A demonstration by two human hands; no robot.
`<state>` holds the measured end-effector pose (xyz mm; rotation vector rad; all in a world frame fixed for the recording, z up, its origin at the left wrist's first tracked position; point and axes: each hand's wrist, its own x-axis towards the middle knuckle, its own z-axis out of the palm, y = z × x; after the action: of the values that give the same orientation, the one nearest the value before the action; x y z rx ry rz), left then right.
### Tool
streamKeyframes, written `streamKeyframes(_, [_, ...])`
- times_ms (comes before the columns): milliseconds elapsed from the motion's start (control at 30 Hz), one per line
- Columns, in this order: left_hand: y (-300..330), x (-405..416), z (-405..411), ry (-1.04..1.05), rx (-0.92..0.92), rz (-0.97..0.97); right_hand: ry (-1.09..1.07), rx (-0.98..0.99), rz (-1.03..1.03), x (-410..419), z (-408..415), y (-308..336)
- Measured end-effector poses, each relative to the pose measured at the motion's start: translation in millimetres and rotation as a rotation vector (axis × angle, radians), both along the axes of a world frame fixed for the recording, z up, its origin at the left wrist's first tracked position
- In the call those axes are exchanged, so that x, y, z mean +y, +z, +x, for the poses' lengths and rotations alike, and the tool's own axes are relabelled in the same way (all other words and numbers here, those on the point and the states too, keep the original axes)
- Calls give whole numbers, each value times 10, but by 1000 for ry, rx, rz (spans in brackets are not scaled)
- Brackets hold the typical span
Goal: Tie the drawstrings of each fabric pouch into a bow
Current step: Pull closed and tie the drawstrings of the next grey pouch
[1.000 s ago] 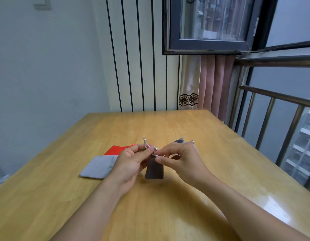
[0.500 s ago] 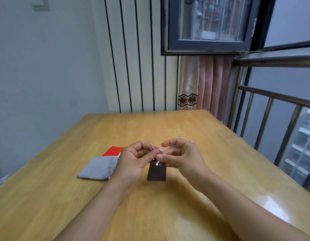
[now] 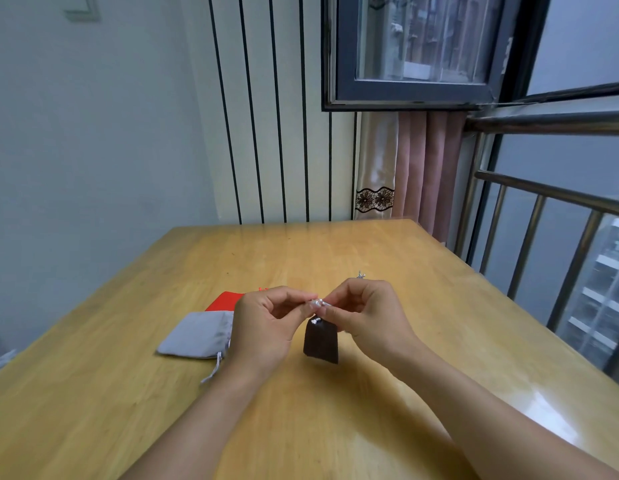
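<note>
- The broad yellow-brown wooden surface (image 3: 387,265) carries everything; its far edge meets a striped wall, and its right edge runs along a metal railing.
- The left hand (image 3: 263,327) and right hand (image 3: 367,317) meet above the middle of the surface, fingertips together. Each has its thumb and forefinger closed in a pinch on the pale cord, the other fingers curled loosely behind. Holding the work raised like this probably lets the cord ends move freely while the knot is formed.
- A flat light-grey fabric pouch (image 3: 197,336) lies on the surface towards the left edge, just beside the left wrist, one loose drawstring trailing towards the near edge. It looks untied, so it is likely waiting its turn.
- A bright red fabric pouch (image 3: 223,301) lies partly under the grey one's far side, mostly hidden by it and the left hand.
- The small dark brown fabric pouch (image 3: 321,342) hangs by its gathered neck just below the fingertips; whether its bottom touches the surface I cannot tell. Its weight probably keeps the strings taut.
- The silvery-white drawstrings (image 3: 317,303) are held between the two pinches; the bow seems unfinished, though the cords are too small to read clearly.
</note>
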<state>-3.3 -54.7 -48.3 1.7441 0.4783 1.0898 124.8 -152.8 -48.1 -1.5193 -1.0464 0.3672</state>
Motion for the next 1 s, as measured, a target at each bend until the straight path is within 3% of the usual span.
streamKeyframes(200, [-19,12,-6,47,87,133,-83,-228,-9,38,-34,-50])
streamKeyframes(367, [-8,8,-6,7,140,184,-119,-214,4,62,-41,-86])
streamKeyframes(667, [-39,3,23,160,50,248,279,517,12,42,-37,-9])
streamKeyframes(1000, [-71,3,45,-14,-5,31,277,549,-163,1,28,-11])
